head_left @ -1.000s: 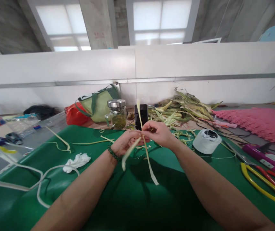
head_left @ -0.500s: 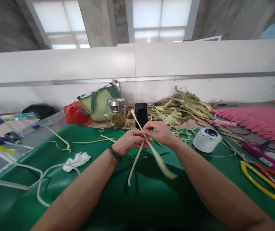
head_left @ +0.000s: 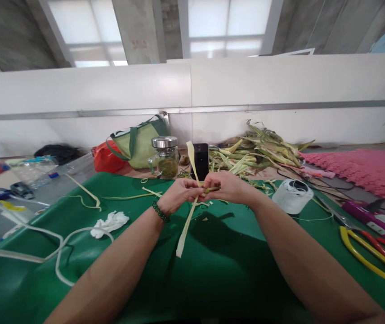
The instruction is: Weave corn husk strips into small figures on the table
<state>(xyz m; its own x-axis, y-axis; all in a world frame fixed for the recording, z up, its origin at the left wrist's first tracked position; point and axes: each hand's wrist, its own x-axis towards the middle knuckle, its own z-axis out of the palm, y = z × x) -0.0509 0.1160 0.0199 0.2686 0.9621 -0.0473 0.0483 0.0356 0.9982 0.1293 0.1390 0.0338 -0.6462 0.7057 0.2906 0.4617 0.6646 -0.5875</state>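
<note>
Pale strips [head_left: 185,231] have shifted: the one that slanted down and right half a second ago no longer trails there, while one points up and one down-left at the centre of the frame. Both hands meet around them, the left hand [head_left: 179,196] pinching the strips and the right hand [head_left: 228,188] grasping them where they join. Behind the hands stand a phone [head_left: 201,161] and a lidded jar [head_left: 164,159]; husks [head_left: 266,144] lie upper right, with a white spool [head_left: 292,198] and scissors [head_left: 364,247] at right.
</note>
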